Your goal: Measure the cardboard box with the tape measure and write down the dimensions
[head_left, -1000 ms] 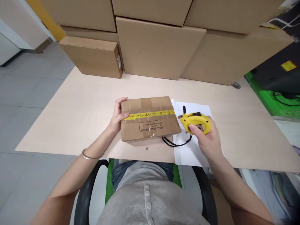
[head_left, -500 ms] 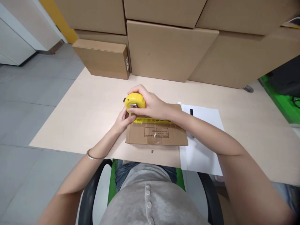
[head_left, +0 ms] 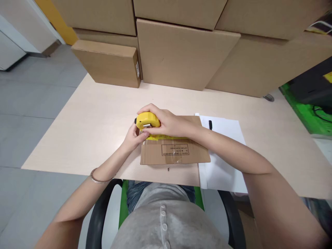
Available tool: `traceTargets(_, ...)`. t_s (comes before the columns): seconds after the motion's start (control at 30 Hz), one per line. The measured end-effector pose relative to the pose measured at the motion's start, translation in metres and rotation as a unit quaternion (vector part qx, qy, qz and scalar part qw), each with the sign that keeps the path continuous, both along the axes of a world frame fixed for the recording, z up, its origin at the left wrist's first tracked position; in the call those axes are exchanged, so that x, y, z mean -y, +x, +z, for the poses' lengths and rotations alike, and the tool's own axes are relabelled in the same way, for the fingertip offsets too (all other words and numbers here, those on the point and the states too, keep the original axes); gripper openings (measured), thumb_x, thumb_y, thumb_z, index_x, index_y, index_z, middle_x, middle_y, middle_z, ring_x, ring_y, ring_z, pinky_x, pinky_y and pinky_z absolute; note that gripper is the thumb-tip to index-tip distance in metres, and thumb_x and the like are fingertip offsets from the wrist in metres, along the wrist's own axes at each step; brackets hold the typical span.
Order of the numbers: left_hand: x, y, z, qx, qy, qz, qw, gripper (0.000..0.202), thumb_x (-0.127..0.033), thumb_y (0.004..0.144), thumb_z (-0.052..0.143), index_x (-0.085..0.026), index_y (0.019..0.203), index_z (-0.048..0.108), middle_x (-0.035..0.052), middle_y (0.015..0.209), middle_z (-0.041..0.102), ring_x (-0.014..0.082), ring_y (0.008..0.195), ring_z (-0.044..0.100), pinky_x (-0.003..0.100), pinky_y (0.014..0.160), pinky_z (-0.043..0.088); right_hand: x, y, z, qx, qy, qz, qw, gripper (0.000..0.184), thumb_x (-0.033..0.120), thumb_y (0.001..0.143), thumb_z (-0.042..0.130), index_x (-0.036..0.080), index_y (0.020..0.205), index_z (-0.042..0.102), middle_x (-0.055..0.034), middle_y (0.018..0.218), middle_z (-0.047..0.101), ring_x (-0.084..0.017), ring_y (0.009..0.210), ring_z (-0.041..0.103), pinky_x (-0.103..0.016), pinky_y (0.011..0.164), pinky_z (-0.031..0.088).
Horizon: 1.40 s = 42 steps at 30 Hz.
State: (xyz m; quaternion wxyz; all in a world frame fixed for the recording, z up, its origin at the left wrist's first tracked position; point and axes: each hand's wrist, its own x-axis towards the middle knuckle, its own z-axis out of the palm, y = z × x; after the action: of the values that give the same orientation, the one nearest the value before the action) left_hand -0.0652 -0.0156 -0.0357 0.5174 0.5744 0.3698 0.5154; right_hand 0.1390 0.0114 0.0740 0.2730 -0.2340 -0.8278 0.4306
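Observation:
A yellow tape measure [head_left: 151, 118] with a metal clip is gripped in my right hand [head_left: 168, 121], above the back left part of a small cardboard box [head_left: 153, 155]. My left hand [head_left: 134, 137] is closed at the box's left end, its thumb on the top edge and the other fingers partly hidden behind the tape measure. Along the box top runs a yellow strip [head_left: 169, 137] with printed marks, partly covered by my right forearm. Dark print in a frame shows on the box's near part.
White paper [head_left: 223, 173] lies right of the box, with a black pen [head_left: 210, 124] partly under my right arm. A flat carton [head_left: 114, 65] stands at the back left of the table [head_left: 64, 138]. Larger cartons [head_left: 178, 55] form a wall behind. Chair armrests flank me.
My right hand has lowered the tape measure a little towards the box and tilted it. My left hand stays at the box's left end. The view has shifted slightly.

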Motion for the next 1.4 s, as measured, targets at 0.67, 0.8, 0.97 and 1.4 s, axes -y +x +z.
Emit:
traceTargets(0.67, -0.002, -0.009, 0.006, -0.113, 0.17, -0.014, 0.979, 0.028, -0.054, 0.099, 0.068, -0.036, 0.116, 0.084, 0.0087, 0.135, 0.062, 0.0309, 0.137, 0.056, 0.057, 0.123, 0.044, 0.027, 0.119, 0.002, 0.048, 0.005, -0.199, 0.979, 0.041, 0.033, 0.081, 0.084, 0.029, 0.117, 0.065, -0.0044, 0.117, 0.075, -0.022, 0.096, 0.073, -0.037, 0.085, 0.058)
traceTargets(0.8, -0.002, -0.007, 0.006, -0.114, 0.174, -0.009, 0.978, 0.029, -0.055, 0.1, 0.067, -0.036, 0.113, 0.084, 0.0088, 0.135, 0.062, 0.0306, 0.139, 0.056, 0.057, 0.123, 0.045, 0.034, 0.167, -0.002, 0.036, -0.039, -0.259, 0.964, 0.041, 0.029, 0.077, 0.087, 0.029, 0.114, 0.069, -0.0054, 0.116, 0.075, -0.023, 0.097, 0.073, -0.038, 0.084, 0.059)
traceTargets(0.97, -0.003, -0.007, 0.007, -0.112, 0.174, -0.01, 0.978, 0.028, -0.055, 0.099, 0.068, -0.036, 0.111, 0.085, 0.0095, 0.134, 0.063, 0.0315, 0.143, 0.054, 0.058, 0.122, 0.045, 0.031, 0.196, -0.012, 0.022, -0.076, -0.295, 0.952, 0.042, 0.028, 0.072, 0.09, 0.028, 0.109, 0.071, -0.0058, 0.113, 0.077, -0.025, 0.097, 0.073, -0.039, 0.082, 0.059)
traceTargets(1.4, 0.0, -0.006, 0.01, -0.124, 0.18, 0.001, 0.976, 0.028, -0.053, 0.101, 0.066, -0.035, 0.11, 0.084, 0.0097, 0.137, 0.063, 0.0311, 0.143, 0.055, 0.059, 0.123, 0.044, 0.039, 0.186, -0.01, 0.038, -0.062, -0.301, 0.951, 0.041, 0.032, 0.072, 0.088, 0.029, 0.109, 0.071, -0.0054, 0.112, 0.075, -0.022, 0.087, 0.071, -0.036, 0.071, 0.058)
